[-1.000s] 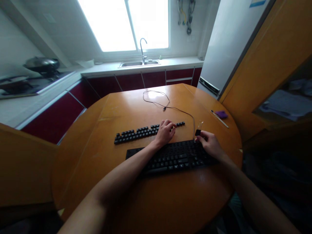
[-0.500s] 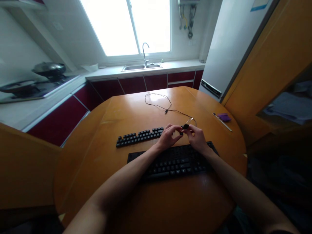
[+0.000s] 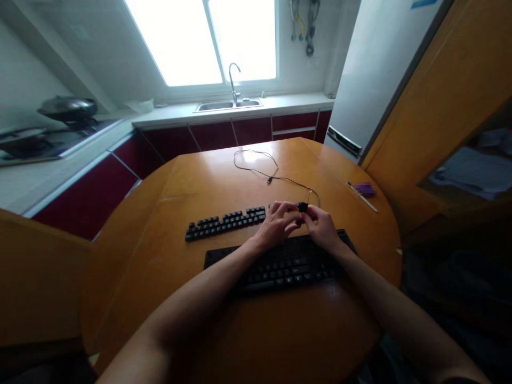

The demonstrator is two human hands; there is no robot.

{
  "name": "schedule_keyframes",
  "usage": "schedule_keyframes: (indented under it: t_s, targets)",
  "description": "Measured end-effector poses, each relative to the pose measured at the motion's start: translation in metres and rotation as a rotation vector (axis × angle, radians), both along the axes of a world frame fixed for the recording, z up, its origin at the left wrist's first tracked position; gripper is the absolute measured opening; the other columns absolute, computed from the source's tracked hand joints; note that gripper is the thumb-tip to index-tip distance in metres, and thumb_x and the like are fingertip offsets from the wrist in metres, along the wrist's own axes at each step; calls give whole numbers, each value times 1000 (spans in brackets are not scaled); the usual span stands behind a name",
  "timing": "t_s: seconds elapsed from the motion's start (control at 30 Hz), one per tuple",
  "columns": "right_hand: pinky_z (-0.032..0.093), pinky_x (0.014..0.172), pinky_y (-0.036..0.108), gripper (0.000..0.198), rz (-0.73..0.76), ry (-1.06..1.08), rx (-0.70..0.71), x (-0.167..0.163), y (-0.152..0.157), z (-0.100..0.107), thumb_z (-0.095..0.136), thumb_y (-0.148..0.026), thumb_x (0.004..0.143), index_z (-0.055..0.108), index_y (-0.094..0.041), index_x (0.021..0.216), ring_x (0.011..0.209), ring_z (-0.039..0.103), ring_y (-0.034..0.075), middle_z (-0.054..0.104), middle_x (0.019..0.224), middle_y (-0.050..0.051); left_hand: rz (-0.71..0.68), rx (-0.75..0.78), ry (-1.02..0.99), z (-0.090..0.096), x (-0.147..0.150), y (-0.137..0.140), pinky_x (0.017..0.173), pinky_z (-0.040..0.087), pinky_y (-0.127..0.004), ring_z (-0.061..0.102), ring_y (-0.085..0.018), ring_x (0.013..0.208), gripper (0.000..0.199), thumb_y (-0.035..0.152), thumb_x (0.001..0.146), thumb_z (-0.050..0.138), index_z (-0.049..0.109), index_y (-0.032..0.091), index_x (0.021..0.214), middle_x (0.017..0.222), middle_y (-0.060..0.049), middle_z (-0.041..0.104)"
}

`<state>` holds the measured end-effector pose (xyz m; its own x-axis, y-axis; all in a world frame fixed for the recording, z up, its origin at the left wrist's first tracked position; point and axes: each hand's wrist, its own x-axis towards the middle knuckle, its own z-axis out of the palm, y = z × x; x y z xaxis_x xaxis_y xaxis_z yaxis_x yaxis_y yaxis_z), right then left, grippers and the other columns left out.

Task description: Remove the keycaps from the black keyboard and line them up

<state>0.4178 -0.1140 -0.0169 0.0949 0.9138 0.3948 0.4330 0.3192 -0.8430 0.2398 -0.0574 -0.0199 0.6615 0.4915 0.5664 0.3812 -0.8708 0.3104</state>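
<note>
Wooden table (image 3: 148, 256): right hand (image 3: 323, 229) pinches keycap puller (image 3: 304, 207); left hand (image 3: 275, 224) half-curled, contents unclear; I'd ease, not yank.

A kitchen, with sink (image 3: 215, 106), faucet (image 3: 232, 82), stove (image 3: 66, 145) and red cabinets (image 3: 252, 130).

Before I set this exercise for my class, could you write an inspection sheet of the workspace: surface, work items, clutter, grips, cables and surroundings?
Surface: wooden table, shiny near its far edge.
Work items: black keyboard, keycaps seemingly missing from its far part; loose keycaps in rows beyond it.
Clutter: pale stick and blurred purple item, right side.
Grips: right grip pinches a small dark piece; left grip is close against it, hold unclear.
Cables: thin cable looped on the table; plug lying loose.
Surroundings: tap, window, fridge.
</note>
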Motion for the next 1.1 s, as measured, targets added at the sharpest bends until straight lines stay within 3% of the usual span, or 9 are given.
schedule_keyframes:
  t_s: [0.13, 0.23, 0.4, 0.63, 1.1]
  targets:
    - [48, 64, 29, 17, -32, 15, -11, 0, -2, -1, 54, -30, 94, 65, -20, 85, 70, 65, 20, 69, 76, 4, -1, -89, -138, -4, 2, 3, 99, 48, -42, 52, -24, 106, 18, 34, 85, 76, 76, 27, 101, 115, -8, 60]
    - [49, 67, 29, 21, -79, 65, -26, 4, -1, -2, 54, -31, 95, 62, -20, 78, 71, 67, 20, 69, 73, 4, 172, -136, -215, -10, 2, 13, 100, 46, -43, 51, -24, 106, 17, 32, 81, 80, 77, 25, 96, 112, -7, 60]
    - [50, 69, 31, 23, -125, 95, -23, 9, 3, -4, 56, -33, 94, 61, -19, 77, 72, 68, 21, 71, 75, 6, 381, -172, -47, -24, -2, 25, 102, 42, -50, 47, -30, 113, 14, 27, 74, 84, 79, 28, 87, 119, -6, 59]
    - [50, 69, 31, 23, -96, 95, -38, 9, 1, -5, 56, -33, 94, 63, -19, 77, 73, 67, 21, 70, 76, 7, 408, -162, 83, -28, -3, 25, 102, 42, -52, 47, -32, 116, 13, 28, 74, 83, 79, 27, 87, 121, -7, 59]
    - [50, 69, 32, 24, -76, 136, -31, 10, 0, -1, 57, -34, 94, 63, -19, 77, 72, 67, 21, 70, 75, 6, 422, -171, 51, -26, -2, 24, 103, 42, -44, 49, -28, 110, 16, 25, 75, 81, 77, 25, 90, 112, -6, 61]
